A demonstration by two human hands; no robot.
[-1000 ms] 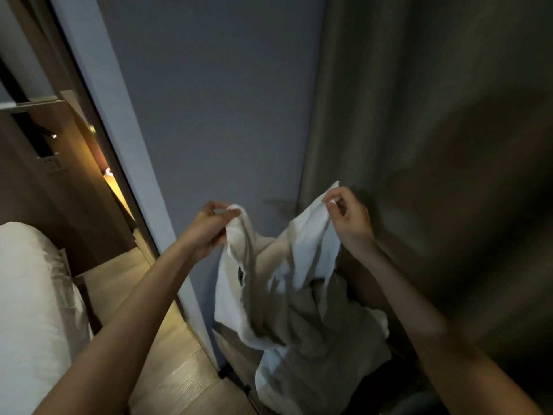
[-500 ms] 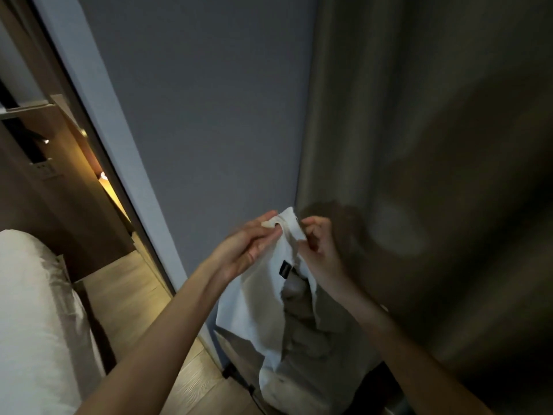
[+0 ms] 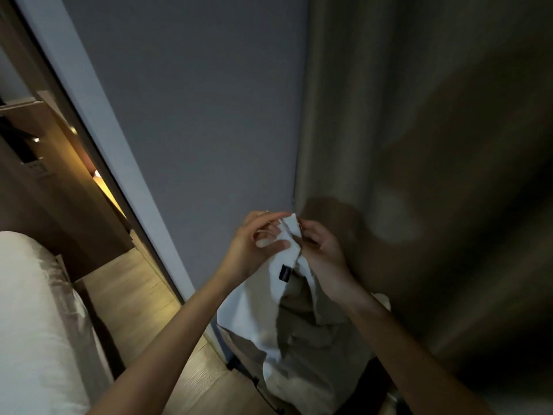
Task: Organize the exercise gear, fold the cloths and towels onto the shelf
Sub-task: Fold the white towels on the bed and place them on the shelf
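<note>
Grey wall (image 3: 194, 115); cloth (image 3: 254, 310) top seemingly pinched between left hand (image 3: 251, 250), right hand (image 3: 324, 256).

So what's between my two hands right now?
The bunched top edge of the cloth. The left hand and right hand both pinch it, as the head view shows.

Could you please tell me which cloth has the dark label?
The white cloth, pinched by the left hand and right hand; the beige cloth below shows none.

white cloth (image 3: 254, 310), grey wall (image 3: 194, 115), olive curtain (image 3: 419, 145)
</note>
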